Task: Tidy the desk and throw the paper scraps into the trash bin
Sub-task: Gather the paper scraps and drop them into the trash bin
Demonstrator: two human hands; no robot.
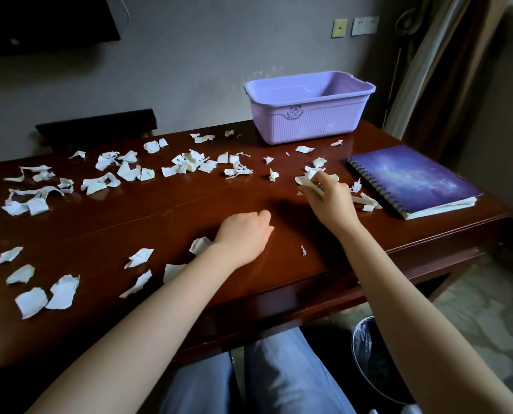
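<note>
- Dark glossy wooden surface point(189, 210) against a grey wall, strewn with torn white paper scraps point(126, 171), thickest along its far and left sides.
- Right hand point(331, 201) is beside the purple spiral notebook point(413, 177); its fingers point(324, 183) pinch a bunch of scraps.
- Left hand point(243, 234) rests mid-surface, fingers curled in; whether they hold anything cannot be told.
- Lilac tub point(306, 121) stands at the far edge.
- Trash bin point(368, 363), plastic-lined, stands on the floor under the right front edge.
</note>
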